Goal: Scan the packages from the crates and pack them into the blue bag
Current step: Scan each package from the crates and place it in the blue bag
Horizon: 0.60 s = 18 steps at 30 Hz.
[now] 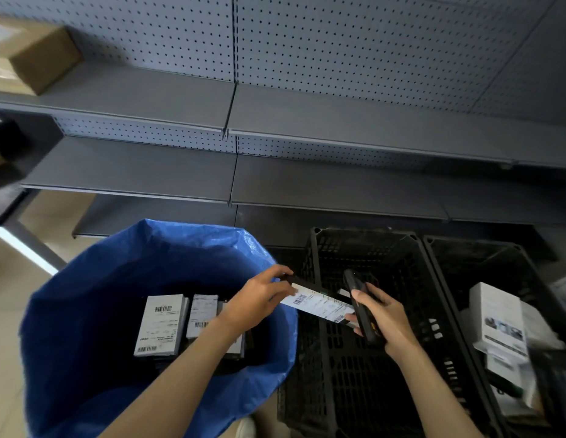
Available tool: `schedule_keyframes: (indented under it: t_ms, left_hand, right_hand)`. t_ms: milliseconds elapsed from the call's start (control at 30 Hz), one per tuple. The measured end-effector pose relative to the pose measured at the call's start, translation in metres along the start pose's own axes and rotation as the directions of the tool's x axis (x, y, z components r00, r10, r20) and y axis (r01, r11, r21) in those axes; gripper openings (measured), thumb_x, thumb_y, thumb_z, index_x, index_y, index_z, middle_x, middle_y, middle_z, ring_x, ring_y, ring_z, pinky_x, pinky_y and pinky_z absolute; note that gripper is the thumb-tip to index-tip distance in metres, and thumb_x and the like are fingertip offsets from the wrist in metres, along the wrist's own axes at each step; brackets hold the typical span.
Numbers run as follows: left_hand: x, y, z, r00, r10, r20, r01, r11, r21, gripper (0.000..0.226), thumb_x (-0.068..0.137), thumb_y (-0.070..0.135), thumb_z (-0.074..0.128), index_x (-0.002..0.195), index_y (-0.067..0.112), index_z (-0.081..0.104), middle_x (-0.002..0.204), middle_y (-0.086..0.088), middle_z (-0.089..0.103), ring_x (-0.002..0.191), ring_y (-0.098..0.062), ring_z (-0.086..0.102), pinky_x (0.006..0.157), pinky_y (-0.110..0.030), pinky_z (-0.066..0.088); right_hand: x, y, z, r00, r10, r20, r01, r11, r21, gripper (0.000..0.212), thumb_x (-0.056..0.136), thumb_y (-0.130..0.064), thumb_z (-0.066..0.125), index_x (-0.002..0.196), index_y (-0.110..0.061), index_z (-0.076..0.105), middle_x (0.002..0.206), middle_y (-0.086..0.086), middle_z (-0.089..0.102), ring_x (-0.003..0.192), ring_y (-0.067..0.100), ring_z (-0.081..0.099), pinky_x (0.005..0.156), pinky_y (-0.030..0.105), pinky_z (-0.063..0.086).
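My left hand pinches one end of a flat package with a white barcode label, held over the gap between the blue bag and the left black crate. My right hand grips a black handheld scanner upright beside the package's other end. Several labelled packages lie flat at the bottom of the bag. The right black crate holds a white box and other packets; its lower part runs out of frame.
Grey metal shelves with pegboard backing stand behind the bag and crates. A brown cardboard box sits on the upper shelf at far left. Beige floor shows to the left of the bag.
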State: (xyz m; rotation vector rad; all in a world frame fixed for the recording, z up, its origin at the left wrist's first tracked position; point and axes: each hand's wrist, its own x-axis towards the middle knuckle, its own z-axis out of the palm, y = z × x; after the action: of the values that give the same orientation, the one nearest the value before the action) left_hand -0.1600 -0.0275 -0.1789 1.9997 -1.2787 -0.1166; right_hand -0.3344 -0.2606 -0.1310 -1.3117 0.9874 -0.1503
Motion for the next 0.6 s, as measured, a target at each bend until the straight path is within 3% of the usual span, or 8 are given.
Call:
schedule_keyframes:
  t_ms: [133,267,333,467,600]
  left_hand:
    - [-0.003,-0.006,0.000,0.992,0.079,0.095,-0.095,0.979,0.182,0.031,0.096,0.018,0.069,0.126,0.024,0.063,0.159,-0.003,0.035,0.121,-0.019,0.060,0.086,-0.037,0.061]
    - [0.002,-0.013,-0.006,0.949,0.138,0.283,-0.253,0.869,0.425,0.083,0.077,0.001,0.082,0.147,0.028,0.047,0.165,-0.014,0.024,0.126,-0.029,0.054,0.094,-0.039,0.058]
    - [0.008,-0.015,-0.013,0.932,0.144,0.331,-0.296,0.830,0.472,0.097,0.071,-0.005,0.082,0.152,0.029,0.042,0.168,-0.014,0.018,0.127,-0.030,0.052,0.099,-0.041,0.055]
    - [0.028,-0.017,-0.025,0.884,0.237,0.404,-0.420,0.782,0.461,0.097,0.072,-0.013,0.076,0.153,0.027,0.040,0.171,-0.008,0.003,0.127,-0.029,0.048,0.098,-0.041,0.056]
    - [0.046,-0.019,-0.033,0.847,0.289,0.446,-0.488,0.754,0.440,0.083,0.074,-0.003,0.081,0.145,0.024,0.045,0.165,-0.010,0.024,0.117,-0.025,0.055,0.090,-0.039,0.059]
  right_hand:
    - [0.004,0.002,-0.002,0.999,0.029,-0.031,-0.029,1.000,0.012,0.076,0.079,-0.030,0.088,0.147,-0.023,0.054,0.105,0.010,0.078,0.085,0.035,0.078,0.078,0.051,0.063]
    - [0.005,0.002,-0.003,0.999,0.036,-0.022,-0.037,0.999,-0.025,0.077,0.081,-0.030,0.087,0.149,-0.022,0.051,0.097,0.007,0.080,0.084,0.034,0.078,0.076,0.049,0.063]
    - [0.004,0.001,-0.002,0.999,0.035,-0.018,-0.035,0.999,-0.040,0.073,0.082,-0.030,0.087,0.147,-0.022,0.054,0.095,0.007,0.080,0.085,0.034,0.078,0.075,0.049,0.063]
    - [0.008,-0.005,-0.004,0.999,0.042,0.002,-0.041,0.996,-0.075,0.057,0.082,-0.030,0.086,0.133,-0.027,0.061,0.093,0.008,0.080,0.085,0.033,0.078,0.074,0.046,0.064]
    - [0.014,-0.010,-0.006,0.999,0.041,0.028,-0.037,0.993,-0.116,0.038,0.084,-0.028,0.085,0.113,-0.034,0.061,0.093,0.008,0.080,0.087,0.038,0.077,0.077,0.050,0.062]
